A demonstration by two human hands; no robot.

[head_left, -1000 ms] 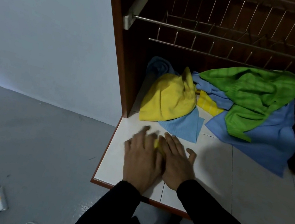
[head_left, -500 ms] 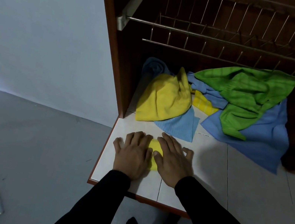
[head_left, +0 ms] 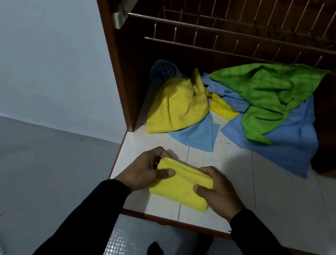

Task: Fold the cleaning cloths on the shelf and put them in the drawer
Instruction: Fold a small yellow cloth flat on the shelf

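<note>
Both hands grip a folded yellow cloth [head_left: 179, 185] on the white tiled shelf [head_left: 283, 202].
Left hand [head_left: 146, 172] pinches its 9 o'clock edge, right hand [head_left: 218, 191] its 3 o'clock edge; fingers underneath hidden.

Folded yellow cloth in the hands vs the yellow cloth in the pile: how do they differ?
The folded yellow cloth is a flat, compact rectangle; the heaped yellow cloth is crumpled and peaked. The folded one is gripped by the left hand and right hand near the shelf front edge; the heaped one lies untouched further back, overlapping a light blue cloth. Both are plain yellow.
</note>
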